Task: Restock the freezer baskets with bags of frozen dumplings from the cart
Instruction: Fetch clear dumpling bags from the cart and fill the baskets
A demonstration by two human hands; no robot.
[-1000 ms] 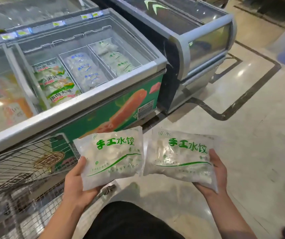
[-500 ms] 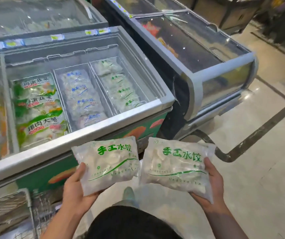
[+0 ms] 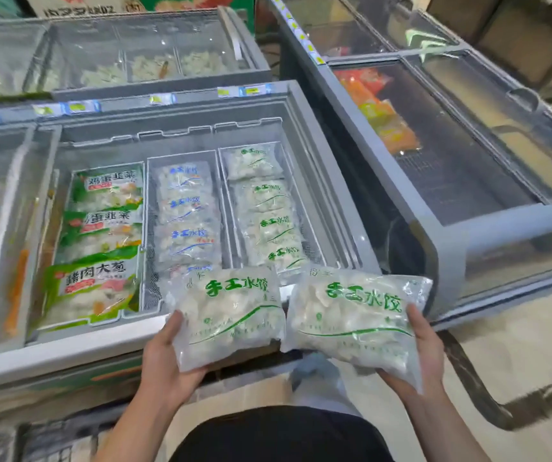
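Observation:
I hold two clear bags of frozen dumplings with green lettering side by side over the freezer's front rim (image 3: 67, 348). My left hand (image 3: 162, 358) grips the left bag (image 3: 227, 315) from its left edge and underside. My right hand (image 3: 424, 351) grips the right bag (image 3: 351, 318) at its right edge. Inside the open freezer, the right basket (image 3: 304, 208) holds several matching green-lettered bags. The middle basket (image 3: 150, 228) holds blue-lettered bags. The left section holds larger green-printed bags (image 3: 101, 248).
A second chest freezer with a shut glass lid (image 3: 451, 155) stands at the right, close to the open one. Another glass-lidded freezer (image 3: 117, 51) lies behind. Wire mesh of the cart (image 3: 44, 441) shows at the lower left. Pale tiled floor (image 3: 518, 361) spreads at the right.
I have stepped closer to the open freezer. Both bags rose from in front of the freezer's side to its front rim. The cart has slid almost out of view.

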